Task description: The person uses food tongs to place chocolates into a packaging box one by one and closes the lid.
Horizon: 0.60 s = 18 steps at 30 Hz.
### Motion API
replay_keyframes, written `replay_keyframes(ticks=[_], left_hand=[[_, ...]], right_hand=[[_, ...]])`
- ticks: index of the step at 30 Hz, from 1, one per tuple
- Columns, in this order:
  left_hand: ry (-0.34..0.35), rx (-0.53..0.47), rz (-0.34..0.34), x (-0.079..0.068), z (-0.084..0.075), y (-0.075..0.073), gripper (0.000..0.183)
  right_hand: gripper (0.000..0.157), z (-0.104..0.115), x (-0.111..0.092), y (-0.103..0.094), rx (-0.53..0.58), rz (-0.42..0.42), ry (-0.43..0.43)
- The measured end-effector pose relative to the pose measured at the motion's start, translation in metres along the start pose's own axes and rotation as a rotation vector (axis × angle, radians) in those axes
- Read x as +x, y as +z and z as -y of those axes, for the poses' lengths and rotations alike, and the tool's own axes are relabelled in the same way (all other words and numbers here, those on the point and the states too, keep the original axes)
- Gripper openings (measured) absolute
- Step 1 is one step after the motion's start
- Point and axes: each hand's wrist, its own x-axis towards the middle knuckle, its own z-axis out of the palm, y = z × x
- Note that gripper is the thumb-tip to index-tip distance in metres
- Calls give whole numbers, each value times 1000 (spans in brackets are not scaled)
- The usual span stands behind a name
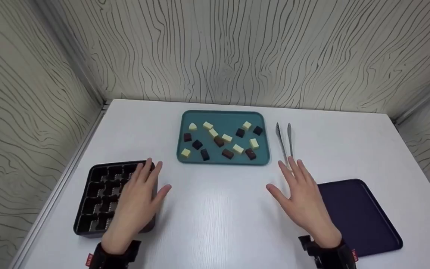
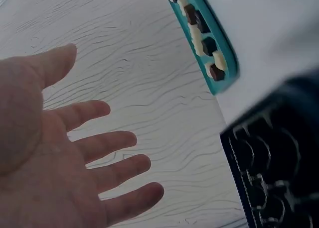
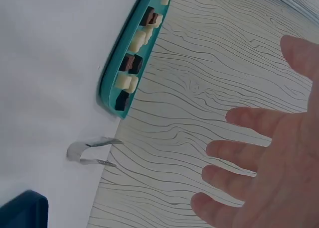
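My left hand, its fingers spread and holding nothing, hovers over the right side of a black compartment box. The right hand is likewise spread and free of any object, above the table near the handle end of metal tongs and the left edge of a dark navy tray. Toward the back, a teal tray carries several small chocolates: white, brown and nearly black. The visible cells of the box hold no chocolates. Both wrist views show the palms with extended fingers.
A white table bears everything. A wood-grain patterned panel rises behind it, and another stands at the left. The tongs lie just right of the teal tray, tips pointing toward the back, arms apart.
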Motion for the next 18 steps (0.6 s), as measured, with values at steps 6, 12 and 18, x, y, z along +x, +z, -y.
replay_keyframes(ticks=[6, 12, 18], left_hand=[[-54, 36, -15, -4, 42, -15, 64], [-144, 19, 41, -6, 84, -32, 66], [-241, 44, 139, -12, 125, -44, 71]], right_hand=[[77, -14, 8, -13, -112, 39, 1], [78, -37, 22, -17, -166, 69, 27], [83, -61, 38, -13, -188, 102, 55]])
